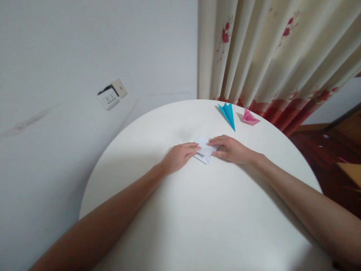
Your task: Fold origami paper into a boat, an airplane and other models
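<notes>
— Head view first: where's the white folded paper (205, 151)?

— Flat on the round white bench (197, 218), a little past its middle, pinned between both hands.

— Which step would you call this?

— A fold being pressed down, I'd judge. The left hand (180, 156) lies on the paper's left edge with its fingers stretched out flat, and the right hand (229, 148) covers the right edge, fingertips on the sheet.

— And the grip?

— Neither hand closes round anything; both are flat and low, pressing rather than pinching (whether a thumb is tucked under the paper I cannot tell).

— What would the next move call for?

— Probably a steady hold on one side while the other runs along the crease, keeping the edges lined up.

— Anything else about?

— A blue folded paper shape (228, 114) and a pink one (249, 117) sit near the far rim, well apart from the hands, with a flowered curtain (276, 52) behind and a wall socket (111, 95) to the left.
</notes>
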Available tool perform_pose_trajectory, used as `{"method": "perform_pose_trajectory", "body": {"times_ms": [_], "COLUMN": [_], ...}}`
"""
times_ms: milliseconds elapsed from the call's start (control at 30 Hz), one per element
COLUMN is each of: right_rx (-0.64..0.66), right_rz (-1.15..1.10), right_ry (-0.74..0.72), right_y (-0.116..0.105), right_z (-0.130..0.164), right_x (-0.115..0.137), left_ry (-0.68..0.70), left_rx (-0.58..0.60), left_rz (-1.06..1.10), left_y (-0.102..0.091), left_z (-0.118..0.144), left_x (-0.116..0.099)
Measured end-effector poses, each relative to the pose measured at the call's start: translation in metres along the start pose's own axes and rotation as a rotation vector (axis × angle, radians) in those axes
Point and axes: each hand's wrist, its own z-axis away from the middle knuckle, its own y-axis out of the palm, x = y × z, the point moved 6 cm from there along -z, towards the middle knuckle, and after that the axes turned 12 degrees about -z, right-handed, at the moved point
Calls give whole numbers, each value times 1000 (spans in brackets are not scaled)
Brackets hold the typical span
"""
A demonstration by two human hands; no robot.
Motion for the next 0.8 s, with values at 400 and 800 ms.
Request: {"method": "perform_pose_trajectory", "body": {"times_ms": [400,800], "right_rx": [-43,-181], "right_rz": [17,103], "right_ry": [3,136], "right_y": [4,6], "right_z": [-2,-3], "right_x": [-1,-1], "left_ry": [-75,-143], "left_rx": [-46,-94], "left_rz": [137,132], "left_y": [-2,-6], "left_z": [-2,-3], "left_x": [2,2]}}
